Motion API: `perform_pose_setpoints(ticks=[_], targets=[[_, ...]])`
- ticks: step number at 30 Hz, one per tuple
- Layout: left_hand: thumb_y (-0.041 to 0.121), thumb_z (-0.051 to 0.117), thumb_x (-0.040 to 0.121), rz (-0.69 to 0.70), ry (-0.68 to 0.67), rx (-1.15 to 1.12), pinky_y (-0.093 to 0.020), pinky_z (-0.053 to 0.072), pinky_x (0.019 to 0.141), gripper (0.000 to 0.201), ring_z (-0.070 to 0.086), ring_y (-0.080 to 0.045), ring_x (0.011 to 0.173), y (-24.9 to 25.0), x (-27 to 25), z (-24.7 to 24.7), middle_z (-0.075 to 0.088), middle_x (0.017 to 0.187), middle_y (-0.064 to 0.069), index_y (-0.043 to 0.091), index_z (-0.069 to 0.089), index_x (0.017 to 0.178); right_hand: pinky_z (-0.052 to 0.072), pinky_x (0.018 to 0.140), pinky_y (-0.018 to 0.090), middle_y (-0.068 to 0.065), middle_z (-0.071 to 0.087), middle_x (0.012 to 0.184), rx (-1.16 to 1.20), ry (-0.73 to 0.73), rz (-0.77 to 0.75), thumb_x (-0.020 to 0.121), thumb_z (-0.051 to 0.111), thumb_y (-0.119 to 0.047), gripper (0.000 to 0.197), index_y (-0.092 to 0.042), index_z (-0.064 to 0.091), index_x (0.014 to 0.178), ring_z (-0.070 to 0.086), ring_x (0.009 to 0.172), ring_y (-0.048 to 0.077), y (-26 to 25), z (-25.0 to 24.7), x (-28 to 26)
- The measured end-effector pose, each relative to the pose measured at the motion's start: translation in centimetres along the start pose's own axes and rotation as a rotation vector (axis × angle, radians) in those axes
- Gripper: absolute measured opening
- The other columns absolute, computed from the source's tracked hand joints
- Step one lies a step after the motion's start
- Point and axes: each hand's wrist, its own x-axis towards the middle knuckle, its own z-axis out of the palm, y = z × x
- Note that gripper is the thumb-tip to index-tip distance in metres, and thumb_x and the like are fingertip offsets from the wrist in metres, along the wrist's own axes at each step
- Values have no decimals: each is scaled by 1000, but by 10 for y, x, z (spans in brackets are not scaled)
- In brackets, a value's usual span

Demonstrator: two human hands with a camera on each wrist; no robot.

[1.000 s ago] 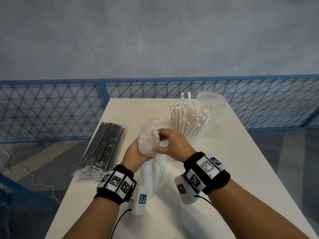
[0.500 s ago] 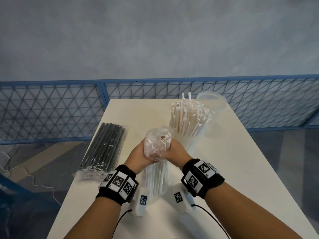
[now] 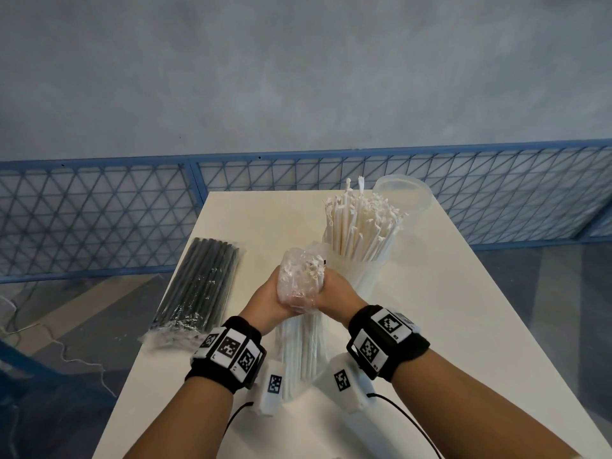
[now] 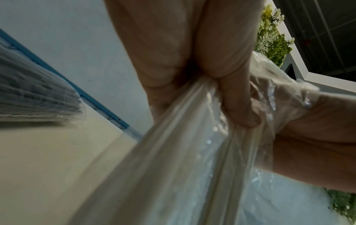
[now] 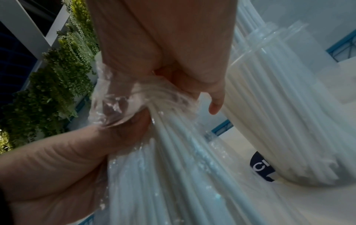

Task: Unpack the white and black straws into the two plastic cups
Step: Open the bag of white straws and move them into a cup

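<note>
A clear plastic pack of white straws (image 3: pixel 299 346) stands upright on the white table (image 3: pixel 447 326). My left hand (image 3: pixel 268 301) and right hand (image 3: pixel 336 293) grip its upper part from either side, the loose wrapper (image 3: pixel 298 276) bunched above them. In the wrist views both hands squeeze the wrapped pack of white straws (image 4: pixel 192 152) (image 5: pixel 163 159). Just behind stands a plastic cup (image 3: pixel 361 273) full of loose white straws (image 3: pixel 359 223). An empty plastic cup (image 3: pixel 402 195) stands at the back right. A sealed pack of black straws (image 3: pixel 202 286) lies on the table's left side.
A blue mesh fence (image 3: pixel 99 213) runs behind and left of the table. The table's left edge lies close beside the black pack. Cables lie on the floor (image 3: pixel 66 356) at the left.
My right hand has come down from the wrapper's top to grip the pack beside my left hand. The bunched wrapper now stands narrower above both hands.
</note>
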Motion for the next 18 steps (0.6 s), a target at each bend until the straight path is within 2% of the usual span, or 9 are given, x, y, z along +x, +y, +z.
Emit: perform_pose_setpoints(ticks=[3, 4, 6, 8, 9, 11, 14, 16, 18], targets=[[-2, 78, 67, 18, -53, 70, 3, 39, 77, 79, 48, 1, 105, 16, 0, 3, 47, 110, 17, 24, 33, 126, 41, 77, 18, -8, 61, 93, -29, 5, -3, 59, 64, -55, 64, -13, 63, 109, 58, 92, 9, -4, 5, -2], [-5, 75, 69, 21, -76, 106, 6, 36, 76, 81, 45, 1, 105, 20, 0, 4, 45, 110, 14, 21, 28, 130, 42, 79, 19, -6, 61, 94, -8, 16, -3, 61, 69, -51, 62, -12, 62, 109, 58, 91, 10, -5, 6, -4], [-6, 79, 64, 17, -100, 96, 3, 38, 82, 104, 46, -5, 110, 17, 1, 2, 44, 118, 6, 18, 13, 141, 47, 83, 23, 0, 65, 99, 112, 54, 11, 67, 80, -33, 51, -12, 61, 109, 61, 94, 14, -7, 6, -8], [-7, 82, 58, -9, -103, 60, -2, 42, 82, 122, 49, -9, 113, 9, 0, -1, 46, 125, 1, 15, -1, 145, 50, 84, 27, 3, 67, 95, 220, 89, 18, 69, 80, -19, 42, -11, 62, 107, 62, 93, 16, -10, 6, -12], [-7, 82, 57, -16, -102, 57, 0, 41, 81, 123, 49, -10, 114, 5, -1, -1, 46, 125, 2, 14, -1, 145, 49, 82, 26, 0, 65, 89, 262, 107, 26, 72, 77, -15, 36, -11, 63, 104, 61, 91, 16, -11, 6, -13], [-5, 81, 59, -50, -67, 33, 2, 40, 76, 111, 49, -12, 116, 3, -4, 3, 47, 121, 4, 11, 12, 144, 46, 81, 25, -2, 61, 83, 346, 146, 49, 78, 70, -10, 27, -5, 62, 104, 58, 90, 14, -13, 7, -13], [7, 82, 63, -83, -34, -87, -8, 47, 75, 82, 57, -12, 111, -1, -7, 9, 58, 114, 9, 12, 40, 133, 50, 76, 25, 8, 62, 91, 456, 180, 69, 80, 65, -2, 20, -3, 62, 100, 59, 90, 19, -14, 1, -12], [21, 81, 61, -79, -56, -146, -19, 51, 83, 68, 62, -11, 107, -11, -5, 9, 65, 111, 7, 20, 51, 122, 53, 76, 28, 12, 63, 94, 569, 185, 83, 78, 65, 4, 19, -10, 62, 90, 61, 91, 23, -15, -7, -12], [48, 78, 59, -89, -51, -127, -21, 50, 88, 65, 63, -10, 107, -15, -5, 9, 67, 111, 6, 25, 55, 116, 55, 83, 37, 12, 66, 97, 650, 186, 78, 75, 69, 6, 25, -15, 61, 87, 64, 92, 26, -16, -17, -11]])
